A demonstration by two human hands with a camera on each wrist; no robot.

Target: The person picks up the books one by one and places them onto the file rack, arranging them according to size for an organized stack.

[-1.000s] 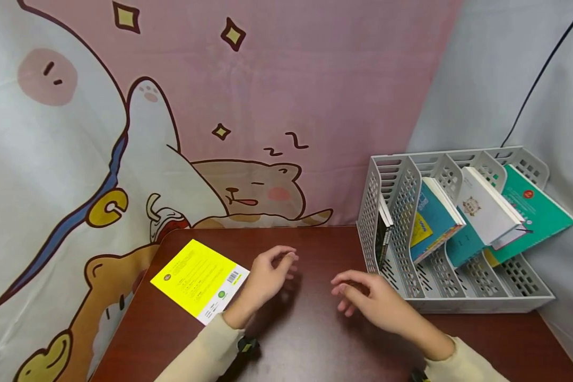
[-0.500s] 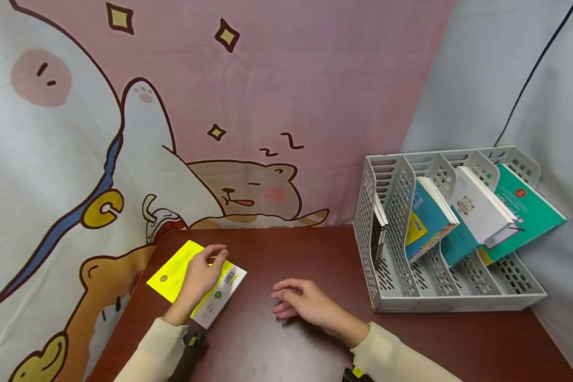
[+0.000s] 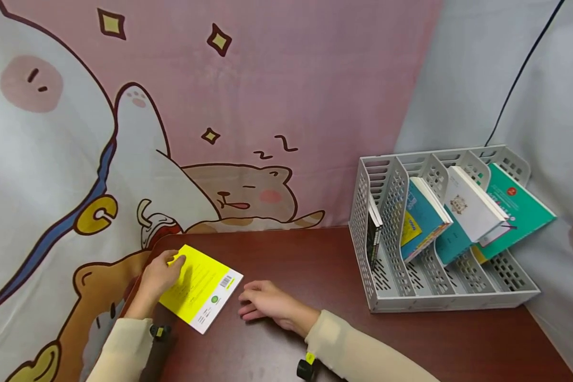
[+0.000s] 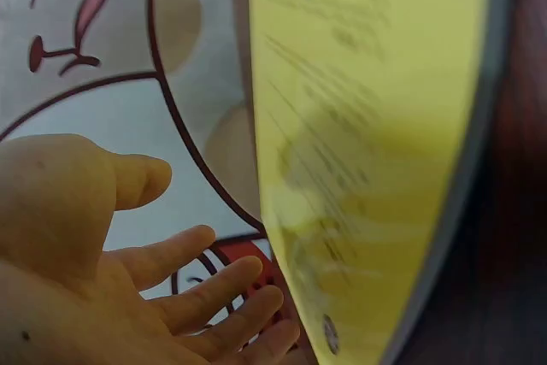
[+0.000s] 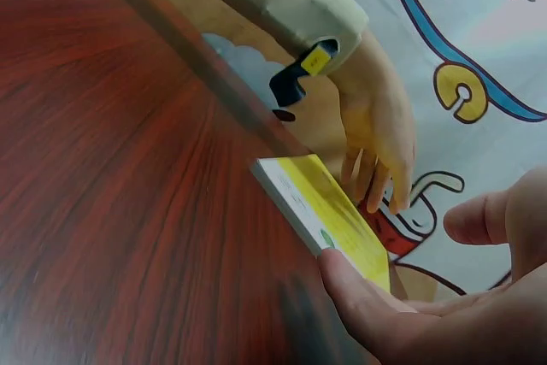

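A book with a yellow and white cover (image 3: 202,289) lies flat on the brown table, its barcode side up. At its far left corner is my left hand (image 3: 159,276), fingers relaxed and holding nothing; the left wrist view has this hand (image 4: 145,271) with spread fingers beside the yellow cover (image 4: 367,126). My right hand (image 3: 274,306) is just off the book's right edge, fingers loosely bent and thumb apart from them. In the right wrist view, a finger of the right hand (image 5: 444,305) overlaps the book's near end (image 5: 325,207); whether it touches, I cannot tell.
To the right stands a grey slotted file rack (image 3: 453,302). Its compartments hold a thin dark book (image 3: 373,233), a blue book (image 3: 422,220), a white book (image 3: 472,204) and a green book (image 3: 515,207). Behind the table (image 3: 305,260) hangs a cartoon-printed cloth (image 3: 315,106).
My left hand has moved left across the yellow book to its far left side. The right hand has come left from near the rack to the book's right edge. The book stays on the table.
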